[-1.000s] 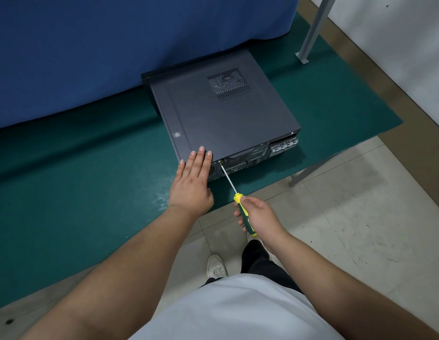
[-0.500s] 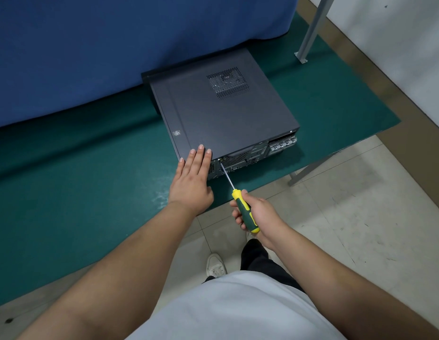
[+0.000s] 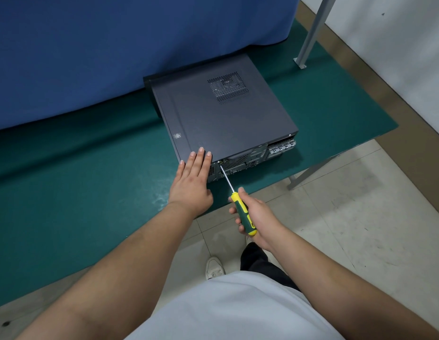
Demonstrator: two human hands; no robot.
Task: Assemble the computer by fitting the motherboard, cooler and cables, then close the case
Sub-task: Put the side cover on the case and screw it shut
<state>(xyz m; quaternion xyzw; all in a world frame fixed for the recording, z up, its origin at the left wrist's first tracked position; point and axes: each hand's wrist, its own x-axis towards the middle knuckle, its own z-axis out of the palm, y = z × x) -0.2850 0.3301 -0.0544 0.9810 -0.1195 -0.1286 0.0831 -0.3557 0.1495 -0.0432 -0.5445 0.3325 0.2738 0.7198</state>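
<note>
A dark grey computer case (image 3: 223, 119) lies flat on the green table mat (image 3: 78, 192), its side panel on and a vent grille facing up. The rear panel with ports faces me. My left hand (image 3: 192, 182) presses flat on the panel's near corner, fingers straight. My right hand (image 3: 255, 214) grips the yellow and green handle of a screwdriver (image 3: 240, 209). The screwdriver's shaft runs up to the rear edge of the case, just under the side panel, with its tip at a screw there.
A blue cloth (image 3: 115, 50) hangs behind the case. A grey metal post (image 3: 311, 33) stands on the mat at the back right. The table's front edge runs just under my hands, with tiled floor (image 3: 348, 229) and my shoe (image 3: 214, 267) below.
My right hand has shifted its grip on the screwdriver handle, turning it, while the tip stays at the rear edge. The left hand and the case have not moved.
</note>
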